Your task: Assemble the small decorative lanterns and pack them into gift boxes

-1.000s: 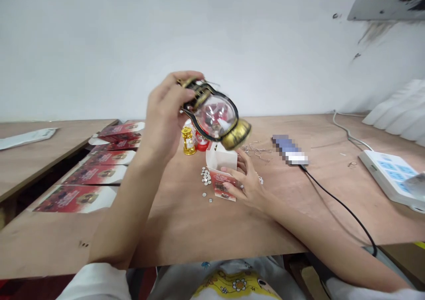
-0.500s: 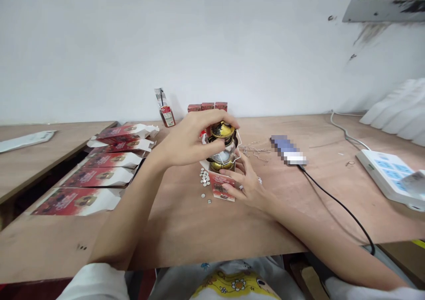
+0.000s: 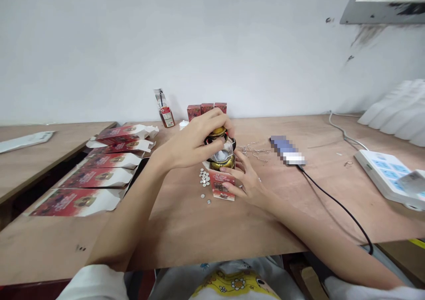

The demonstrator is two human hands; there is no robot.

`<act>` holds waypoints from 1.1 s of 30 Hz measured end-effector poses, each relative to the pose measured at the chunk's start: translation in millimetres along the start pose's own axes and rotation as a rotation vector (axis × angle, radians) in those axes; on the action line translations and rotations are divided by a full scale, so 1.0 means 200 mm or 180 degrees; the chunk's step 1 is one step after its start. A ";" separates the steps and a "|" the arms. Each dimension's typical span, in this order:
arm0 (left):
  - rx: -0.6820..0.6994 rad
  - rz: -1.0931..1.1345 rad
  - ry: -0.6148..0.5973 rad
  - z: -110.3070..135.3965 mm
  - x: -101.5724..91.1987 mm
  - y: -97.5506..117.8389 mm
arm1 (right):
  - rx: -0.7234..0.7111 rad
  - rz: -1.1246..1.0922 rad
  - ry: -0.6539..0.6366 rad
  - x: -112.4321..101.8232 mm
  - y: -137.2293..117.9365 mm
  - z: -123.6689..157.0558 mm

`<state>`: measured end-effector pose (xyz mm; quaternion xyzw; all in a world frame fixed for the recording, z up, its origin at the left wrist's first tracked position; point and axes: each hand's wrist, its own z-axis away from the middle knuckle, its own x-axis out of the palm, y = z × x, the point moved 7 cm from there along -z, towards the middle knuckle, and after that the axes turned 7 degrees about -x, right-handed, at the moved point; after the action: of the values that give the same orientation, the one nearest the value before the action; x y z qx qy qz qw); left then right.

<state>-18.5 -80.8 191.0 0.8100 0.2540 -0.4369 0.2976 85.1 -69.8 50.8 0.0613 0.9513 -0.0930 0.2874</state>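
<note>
My left hand point(image 3: 195, 142) grips a small gold-topped lantern point(image 3: 223, 163) from above, thumb on the near side and fingers over its cap. The lantern has a clear middle, a gold base and a thin wire handle. Its base sits in the mouth of an open red printed box point(image 3: 223, 187), which stands upright on the table; how deep it sits I cannot tell. My right hand point(image 3: 247, 180) is closed around the right side of the box, with fingers across its front. Several small silver button cells point(image 3: 205, 179) lie just left of the box.
Several red cartons point(image 3: 96, 177) with open white flaps lie in a row at left. Closed red boxes point(image 3: 194, 111) and a bottle point(image 3: 167, 116) stand by the wall. Wire pieces point(image 3: 255, 151), a phone point(image 3: 287, 150) on a black cable and a power strip point(image 3: 387, 171) are at right.
The lantern has turned and sits slightly lower over the box, and its wire handle sticks out less at right. My left fingers have curled down further; my right hand stays on the box.
</note>
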 end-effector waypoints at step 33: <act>-0.0255 -0.0229 -0.0957 0.00 0.16 -0.05 | -0.0269 -0.0117 -0.0091 -0.01 0.00 -0.01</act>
<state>-10.7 -68.9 160.7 0.7133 0.2526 -0.5532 0.3485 85.2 -70.2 54.4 0.0302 0.9512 -0.0588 0.3015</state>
